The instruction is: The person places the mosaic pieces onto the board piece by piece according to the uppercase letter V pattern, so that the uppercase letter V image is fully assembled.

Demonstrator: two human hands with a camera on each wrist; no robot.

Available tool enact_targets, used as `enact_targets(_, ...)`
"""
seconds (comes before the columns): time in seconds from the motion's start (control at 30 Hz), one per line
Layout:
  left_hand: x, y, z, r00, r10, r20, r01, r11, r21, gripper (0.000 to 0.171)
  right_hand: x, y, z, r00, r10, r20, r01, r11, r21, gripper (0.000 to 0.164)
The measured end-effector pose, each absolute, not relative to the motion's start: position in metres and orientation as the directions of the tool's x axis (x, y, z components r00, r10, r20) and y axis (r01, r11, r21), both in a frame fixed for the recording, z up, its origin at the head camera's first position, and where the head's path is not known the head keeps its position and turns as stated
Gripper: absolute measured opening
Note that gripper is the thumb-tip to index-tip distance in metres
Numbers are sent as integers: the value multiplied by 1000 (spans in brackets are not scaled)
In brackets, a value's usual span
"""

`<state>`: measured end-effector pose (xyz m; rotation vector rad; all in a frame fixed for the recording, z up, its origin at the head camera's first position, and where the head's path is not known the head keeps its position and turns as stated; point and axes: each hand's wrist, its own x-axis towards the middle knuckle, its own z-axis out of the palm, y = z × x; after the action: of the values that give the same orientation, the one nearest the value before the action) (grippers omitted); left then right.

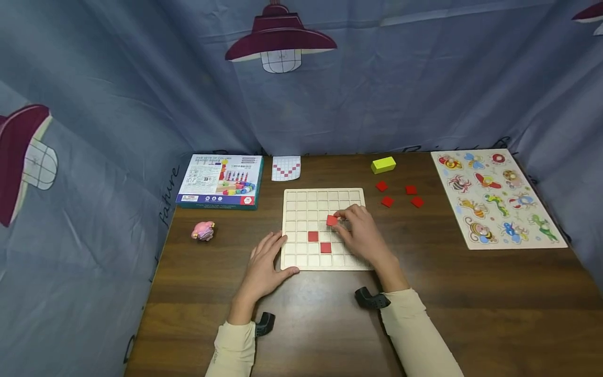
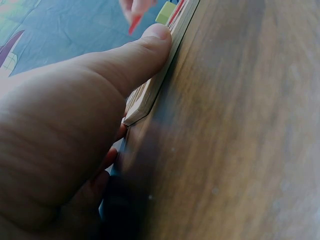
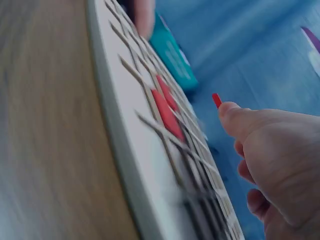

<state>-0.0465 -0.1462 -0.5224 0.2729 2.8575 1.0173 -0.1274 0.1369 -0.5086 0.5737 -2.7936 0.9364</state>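
Note:
A wooden grid board (image 1: 296,206) lies on the table in front of me. Two red square tiles sit in its cells, one tile (image 1: 313,236) a little farther back and left of the other tile (image 1: 326,247). My right hand (image 1: 365,234) pinches a third red tile (image 1: 332,220) between thumb and fingers, and the right wrist view shows this tile raised above the board. At the board's near left corner my left hand (image 1: 264,264) rests with fingers along the left edge and the thumb at the front edge.
Several loose red tiles (image 1: 411,189) lie right of the board, near a yellow block (image 1: 383,165). Behind the board is a pattern card (image 1: 286,168). A boxed set (image 1: 220,181) and a pink figurine (image 1: 203,231) stand left; an insect picture board (image 1: 499,199) lies far right.

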Motion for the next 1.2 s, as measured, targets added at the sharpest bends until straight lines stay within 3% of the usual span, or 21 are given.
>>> enact_targets(0.33, -47, -147, -526, -978, 207, -19, 152, 776, 612, 88, -132, 72, -514, -908, -388, 156, -411, 761, -501, 28)
enact_targets(0.73, -46, -151, -525, -979, 202, -28, 143, 780, 609, 89, -135, 52, -513, -917, -371, 146, -396, 805, -442, 23)
enact_targets(1.0, -46, -152, -524, -980, 197, -30, 140, 786, 603, 89, -134, 48, -512, -922, -350, 168, -387, 789, -478, 21)
enact_targets(1.2, -46, -150, -525, -979, 202, -31, 141, 780, 610, 89, -133, 73, -516, -944, -293, 156, -326, 740, -588, 30)
